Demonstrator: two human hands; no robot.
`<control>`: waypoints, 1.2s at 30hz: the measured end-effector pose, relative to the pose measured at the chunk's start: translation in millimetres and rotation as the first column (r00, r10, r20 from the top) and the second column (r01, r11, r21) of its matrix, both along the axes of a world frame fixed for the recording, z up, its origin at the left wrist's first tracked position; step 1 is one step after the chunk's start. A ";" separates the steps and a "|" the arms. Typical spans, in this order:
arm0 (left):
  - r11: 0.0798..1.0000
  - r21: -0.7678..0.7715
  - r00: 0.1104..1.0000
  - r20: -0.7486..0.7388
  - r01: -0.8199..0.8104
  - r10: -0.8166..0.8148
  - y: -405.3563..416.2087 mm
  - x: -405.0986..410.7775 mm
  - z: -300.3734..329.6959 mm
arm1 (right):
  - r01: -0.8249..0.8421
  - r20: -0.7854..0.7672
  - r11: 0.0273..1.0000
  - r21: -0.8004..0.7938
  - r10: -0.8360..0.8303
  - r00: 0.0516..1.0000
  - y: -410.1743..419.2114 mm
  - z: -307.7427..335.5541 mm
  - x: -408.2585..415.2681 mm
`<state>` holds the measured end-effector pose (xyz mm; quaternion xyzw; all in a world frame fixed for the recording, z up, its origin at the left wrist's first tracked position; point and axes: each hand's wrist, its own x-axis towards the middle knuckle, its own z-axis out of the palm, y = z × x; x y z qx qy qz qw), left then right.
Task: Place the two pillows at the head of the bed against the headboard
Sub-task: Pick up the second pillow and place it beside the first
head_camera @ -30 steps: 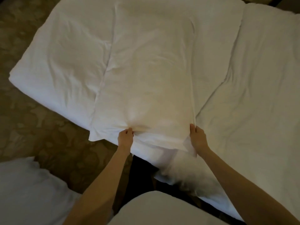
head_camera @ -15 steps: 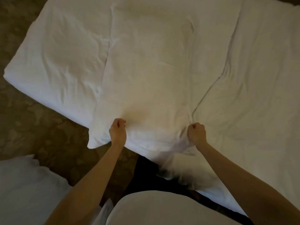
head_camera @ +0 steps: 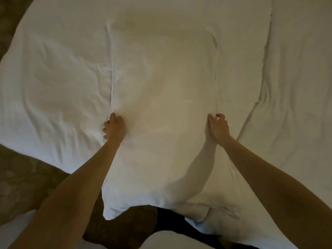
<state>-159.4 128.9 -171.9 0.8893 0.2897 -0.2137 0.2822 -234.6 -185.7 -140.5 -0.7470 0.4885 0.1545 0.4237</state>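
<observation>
A white pillow (head_camera: 165,97) lies lengthwise on the white duvet (head_camera: 53,83) of the bed, its near end hanging over the bed's edge toward me. My left hand (head_camera: 114,128) clutches the pillow's left side, fingers dug into the fabric. My right hand (head_camera: 218,129) pinches the pillow's right side between thumb and fingers. A second white pillow (head_camera: 10,229) shows only as a sliver at the bottom left corner. No headboard is in view.
Patterned brown carpet (head_camera: 23,177) lies left of the bed and below its edge. A fold line in the duvet (head_camera: 258,105) runs down the right side. My white top (head_camera: 176,239) fills the bottom centre.
Both hands slid from the pillow's near end up along its sides toward the middle. The view has moved closer over the bed, and the pillow's near end now overhangs the edge.
</observation>
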 end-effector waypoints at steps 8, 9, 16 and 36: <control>0.936 -0.320 0.990 -0.050 -0.143 0.134 -6.6 24.2 0.9 | 0.090 -0.012 0.967 0.238 -0.089 0.996 -14.1 -21.7 40.4; 0.922 -0.354 0.988 -0.042 -0.156 0.151 -10.8 23.0 7.2 | 0.069 0.002 0.972 0.224 -0.072 0.997 -14.0 -20.0 41.2; 0.849 -0.506 0.950 0.163 -0.150 0.265 -41.1 9.1 49.9 | -0.037 0.182 0.990 0.133 0.013 0.983 -22.5 8.1 24.4; 0.664 -0.721 0.865 0.448 0.199 0.227 -296.3 -198.1 212.5 | 0.139 0.603 0.977 -0.163 -0.013 0.798 -270.9 175.9 -213.7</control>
